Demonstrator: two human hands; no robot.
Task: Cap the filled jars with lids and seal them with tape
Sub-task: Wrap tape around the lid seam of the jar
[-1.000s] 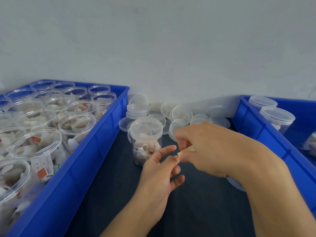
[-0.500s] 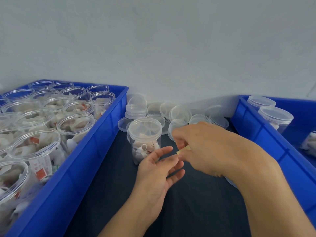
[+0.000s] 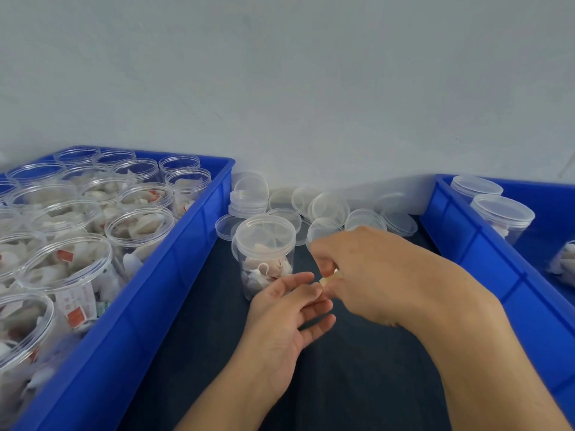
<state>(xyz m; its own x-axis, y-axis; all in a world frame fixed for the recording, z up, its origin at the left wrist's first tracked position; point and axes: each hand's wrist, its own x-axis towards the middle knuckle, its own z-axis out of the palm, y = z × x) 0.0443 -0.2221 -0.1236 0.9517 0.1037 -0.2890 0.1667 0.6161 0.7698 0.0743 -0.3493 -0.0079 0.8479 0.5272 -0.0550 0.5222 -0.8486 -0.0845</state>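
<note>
A clear filled jar (image 3: 264, 253) with a lid on it stands upright on the dark surface between two blue crates. My left hand (image 3: 286, 318) lies palm up just in front of the jar, fingers relaxed and straight, fingertips near my right hand. My right hand (image 3: 367, 272) is curled and pinches a small yellowish piece of tape (image 3: 328, 279) between thumb and fingers, right beside the jar. Most of the tape is hidden by my fingers.
The left blue crate (image 3: 174, 269) holds several open filled jars (image 3: 140, 228). Loose clear lids (image 3: 326, 206) lie piled against the wall behind the jar. The right blue crate (image 3: 485, 262) holds capped jars (image 3: 501, 216).
My left hand has slid slightly left and toward the jar, its fingers staying straight. My right hand keeps pinching the tape and has barely moved.
</note>
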